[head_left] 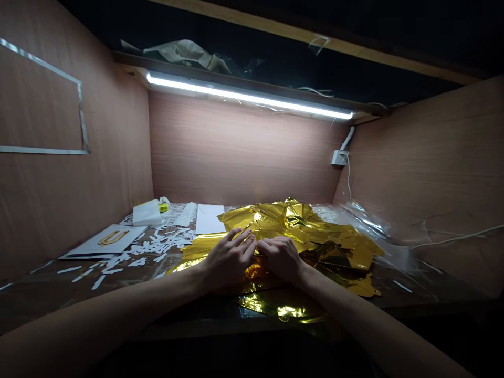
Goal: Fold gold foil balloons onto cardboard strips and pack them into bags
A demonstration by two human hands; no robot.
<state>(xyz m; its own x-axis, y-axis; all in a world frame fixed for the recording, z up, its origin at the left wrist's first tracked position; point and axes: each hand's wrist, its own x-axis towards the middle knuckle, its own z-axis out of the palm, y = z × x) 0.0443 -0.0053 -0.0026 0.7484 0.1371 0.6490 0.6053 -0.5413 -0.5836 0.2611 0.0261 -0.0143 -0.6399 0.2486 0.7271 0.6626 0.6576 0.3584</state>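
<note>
A heap of flat, crumpled gold foil balloons (334,241) covers the middle and right of the worktop, with some foil hanging over the front edge. My left hand (228,257) rests on the near part of the heap, its fingers bent and pressed together on the foil. Close beside it, my right hand (281,260) is closed, with the knuckles up and the thumb side toward the left fingertips. Gold foil shows between and below both hands. The exact pinch points of the fingers are hidden behind the hands.
On the left lie a white card with a gold letter U (111,238) and many scattered white paper strips (155,244). A white sheet (209,219) sits behind the foil. Clear plastic (366,223) lies right. Wooden walls and a lit tube lamp (248,96) enclose the worktop.
</note>
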